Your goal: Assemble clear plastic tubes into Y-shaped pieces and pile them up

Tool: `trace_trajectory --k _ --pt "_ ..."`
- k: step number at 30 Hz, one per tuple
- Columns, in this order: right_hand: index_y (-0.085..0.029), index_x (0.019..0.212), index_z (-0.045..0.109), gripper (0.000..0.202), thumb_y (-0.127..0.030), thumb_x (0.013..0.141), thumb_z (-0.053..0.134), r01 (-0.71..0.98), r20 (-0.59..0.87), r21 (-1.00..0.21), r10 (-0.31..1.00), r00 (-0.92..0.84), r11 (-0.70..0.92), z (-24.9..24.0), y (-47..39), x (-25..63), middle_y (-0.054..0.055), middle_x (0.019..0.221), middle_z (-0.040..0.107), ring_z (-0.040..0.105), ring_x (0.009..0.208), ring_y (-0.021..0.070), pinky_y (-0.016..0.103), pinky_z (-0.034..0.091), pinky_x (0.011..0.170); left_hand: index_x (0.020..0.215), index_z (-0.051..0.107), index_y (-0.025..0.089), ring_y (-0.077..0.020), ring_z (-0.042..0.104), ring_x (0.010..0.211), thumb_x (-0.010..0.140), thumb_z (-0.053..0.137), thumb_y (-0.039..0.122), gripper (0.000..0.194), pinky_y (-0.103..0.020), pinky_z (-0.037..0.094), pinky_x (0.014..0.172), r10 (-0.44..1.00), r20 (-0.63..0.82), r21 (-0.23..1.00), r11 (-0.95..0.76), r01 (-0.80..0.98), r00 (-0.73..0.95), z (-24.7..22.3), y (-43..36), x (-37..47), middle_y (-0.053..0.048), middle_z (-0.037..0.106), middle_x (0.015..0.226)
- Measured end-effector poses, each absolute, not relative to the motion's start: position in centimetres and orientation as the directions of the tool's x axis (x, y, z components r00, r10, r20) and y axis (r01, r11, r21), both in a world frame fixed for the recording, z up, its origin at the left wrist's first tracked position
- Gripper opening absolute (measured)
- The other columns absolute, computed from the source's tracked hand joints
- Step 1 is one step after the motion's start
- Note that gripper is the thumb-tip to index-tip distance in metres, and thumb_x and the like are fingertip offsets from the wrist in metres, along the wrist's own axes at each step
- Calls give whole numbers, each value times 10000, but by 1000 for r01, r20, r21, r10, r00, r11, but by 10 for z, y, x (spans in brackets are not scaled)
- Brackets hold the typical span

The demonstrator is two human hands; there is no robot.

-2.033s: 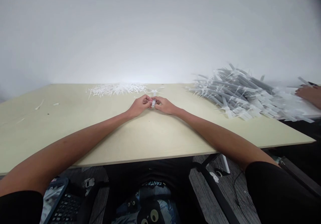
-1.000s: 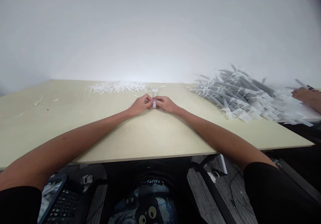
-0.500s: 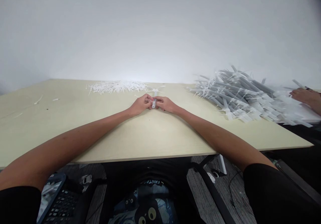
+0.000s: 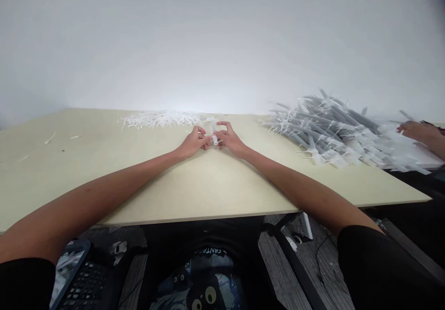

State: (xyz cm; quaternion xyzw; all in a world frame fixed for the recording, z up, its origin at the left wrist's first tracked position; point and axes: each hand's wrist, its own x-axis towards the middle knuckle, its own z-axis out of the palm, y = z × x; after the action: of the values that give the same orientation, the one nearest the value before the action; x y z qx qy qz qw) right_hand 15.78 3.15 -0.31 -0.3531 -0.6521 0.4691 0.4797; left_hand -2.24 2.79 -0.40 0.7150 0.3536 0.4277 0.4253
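A short whitish, translucent tube [image 4: 214, 125] points away from me between my hands, above the middle of the table. My right hand [image 4: 230, 139] pinches it with thumb and fingers from the right, with the index finger raised off it. On the other side, my left hand [image 4: 195, 142] has its thumb and fingertips pressed together close against the tube. Whatever is in that pinch is too small to make out. Thin white strips like cable ties show around the tube near the fingers. Beyond my left hand lies a heap of white cable ties [image 4: 160, 119].
A large pile of grey tubes [image 4: 333, 120] with clear plastic and tie ends covers the table's right side. Another person's hand [image 4: 417, 130] is at the far right. Loose white scraps [image 4: 50, 138] lie on the left. A blue crate [image 4: 74, 273] stands below, left.
My right index finger has lifted off the tube, and the left hand's fingers have shifted slightly. The tube's far end now stands higher in view.
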Motion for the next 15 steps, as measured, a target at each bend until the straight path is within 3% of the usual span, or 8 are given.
trace_trajectory --k 4,8,11,15 --pt "-231 1132 306 605 -338 698 713 -140 299 -950 941 -158 278 0 33 157 -24 796 629 609 713 147 276 509 601 889 272 214 -109 578 555 781 624 447 435 -272 488 592 886 314 915 -378 139 342 -3 27 -22 23 609 666" --pt "-199 1088 448 525 -252 658 743 -219 272 -949 941 -203 227 6 30 157 -1 842 627 610 784 140 277 504 673 940 271 214 -113 574 544 790 599 489 454 -281 493 583 901 296 941 -331 62 318 -5 32 -21 34 599 654" --pt "-186 1046 530 445 -229 657 739 -212 289 -947 927 -240 240 6 30 158 2 835 602 599 813 135 272 501 701 926 353 190 -114 578 554 810 563 506 397 -287 492 598 898 274 951 -307 45 346 -7 36 -21 17 594 660" --pt "-199 1033 535 413 -249 670 726 -107 294 -955 923 -248 275 4 32 160 1 836 579 585 776 122 285 515 712 770 501 142 -113 582 613 820 541 493 357 -282 481 645 859 278 932 -349 95 430 -6 37 -23 -39 605 738"
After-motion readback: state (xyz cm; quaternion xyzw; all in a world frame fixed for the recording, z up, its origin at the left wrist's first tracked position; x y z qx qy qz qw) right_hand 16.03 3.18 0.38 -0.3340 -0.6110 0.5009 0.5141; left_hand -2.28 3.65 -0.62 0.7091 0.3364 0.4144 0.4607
